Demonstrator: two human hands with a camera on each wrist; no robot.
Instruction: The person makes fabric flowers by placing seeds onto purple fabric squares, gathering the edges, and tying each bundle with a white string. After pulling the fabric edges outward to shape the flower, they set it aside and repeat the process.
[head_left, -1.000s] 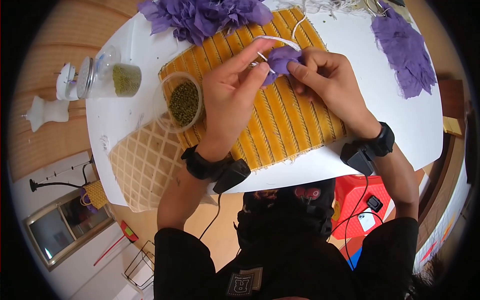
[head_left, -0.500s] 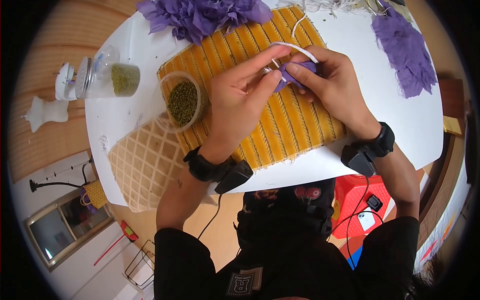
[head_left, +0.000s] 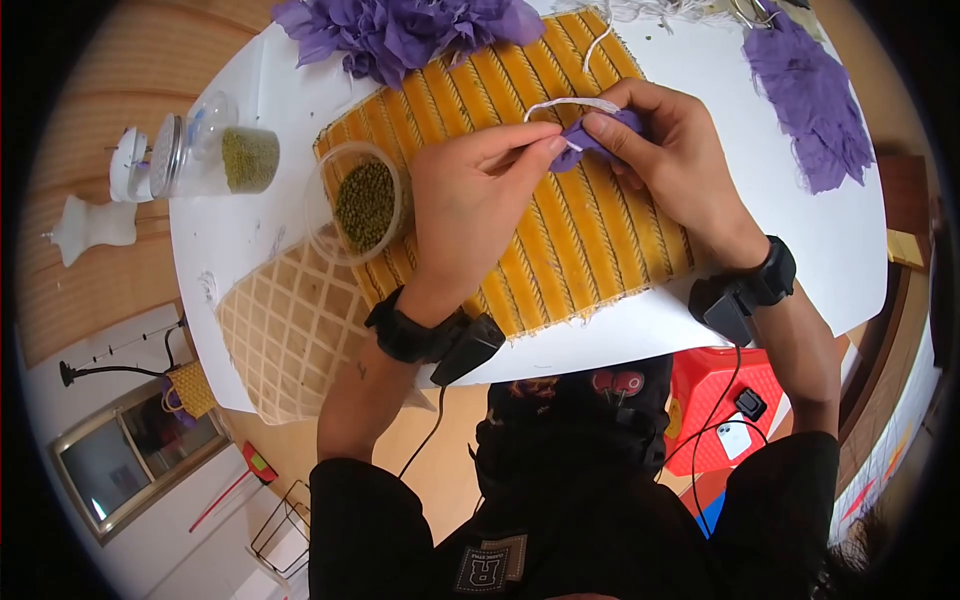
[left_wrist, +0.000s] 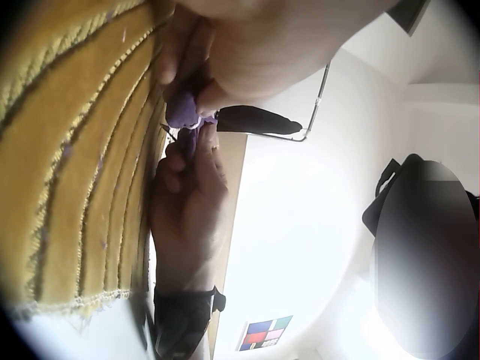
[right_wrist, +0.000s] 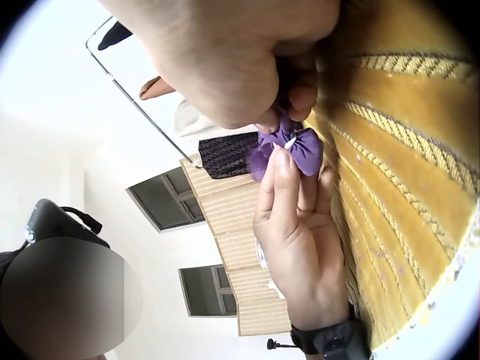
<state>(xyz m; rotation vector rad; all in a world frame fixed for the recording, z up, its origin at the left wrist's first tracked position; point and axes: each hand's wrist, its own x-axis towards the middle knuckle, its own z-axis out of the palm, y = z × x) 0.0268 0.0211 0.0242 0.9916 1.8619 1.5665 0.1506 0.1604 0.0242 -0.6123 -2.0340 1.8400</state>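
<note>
A small gathered bundle of purple cloth (head_left: pixel 603 138) is between my two hands, over the yellow mat. My right hand (head_left: pixel 682 165) grips it, thumb laid across the top. White cord (head_left: pixel 566 101) arches from the right fingers toward the left fingertips. My left hand (head_left: pixel 470 205) pinches at the cloth's near end with thumb and forefinger, where a short bit of cord shows. In the right wrist view, white cord (right_wrist: pixel 291 142) crosses the cinched middle of the cloth (right_wrist: pixel 307 153), right at the left thumb tip. The left wrist view shows the cloth partly hidden by fingers.
The striped yellow mat (head_left: pixel 560 270) lies on a white table (head_left: pixel 840 270). A clear tub of green beans (head_left: pixel 365 207) stands left of the hands, beside a lidded jar (head_left: pixel 250 160). Purple ruffled fabric (head_left: pixel 410 35) lies behind; another purple piece (head_left: pixel 808 105) is at right.
Both hands and the cloth have shifted slightly right. My left forefinger, stretched out under the cord before, has come down to meet the thumb. The cord end standing between those fingers no longer shows.
</note>
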